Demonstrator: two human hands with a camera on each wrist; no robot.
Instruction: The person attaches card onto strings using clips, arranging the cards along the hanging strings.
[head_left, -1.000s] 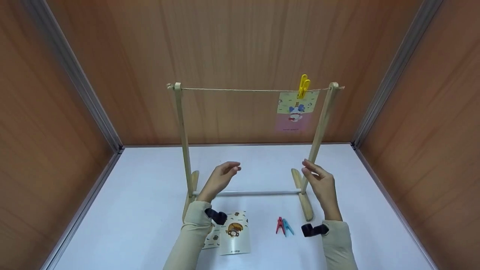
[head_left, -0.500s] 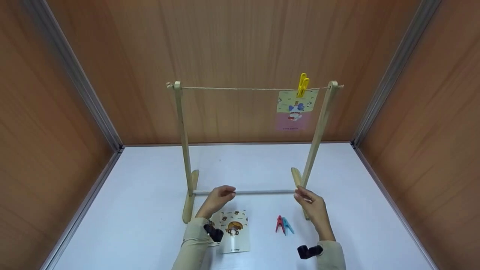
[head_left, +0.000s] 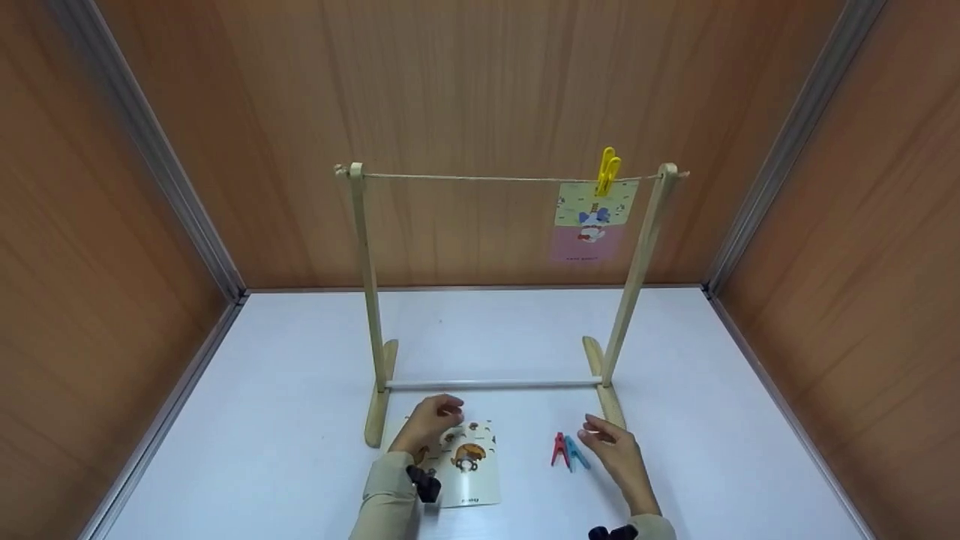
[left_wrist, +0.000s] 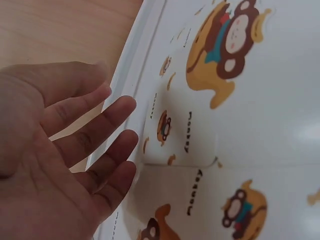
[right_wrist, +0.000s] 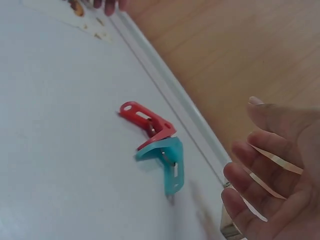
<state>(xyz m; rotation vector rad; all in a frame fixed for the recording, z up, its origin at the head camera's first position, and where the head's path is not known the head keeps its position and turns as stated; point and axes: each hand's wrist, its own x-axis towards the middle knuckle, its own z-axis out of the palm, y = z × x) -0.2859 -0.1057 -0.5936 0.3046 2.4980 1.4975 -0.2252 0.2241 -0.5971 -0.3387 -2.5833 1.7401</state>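
My left hand hovers over the monkey-print cards, its fingers loosely bent and holding nothing. The front card lies on the white table, partly over a second card that my hand and wrist partly cover in the head view. My right hand is just right of two clothespins, fingers relaxed with nothing between them. The red clothespin touches the blue clothespin on the tabletop. Up on the string hangs a green and pink card, held by a yellow clothespin.
A wooden frame stands beyond my hands, with a left post, a right post and a string between their tops. A white rod joins the posts low down. Wooden panels enclose the back and sides.
Both hands have come down and back toward me, from beyond the white rod to above the cards and beside the clothespins. The hung card and the pins stay where they were.
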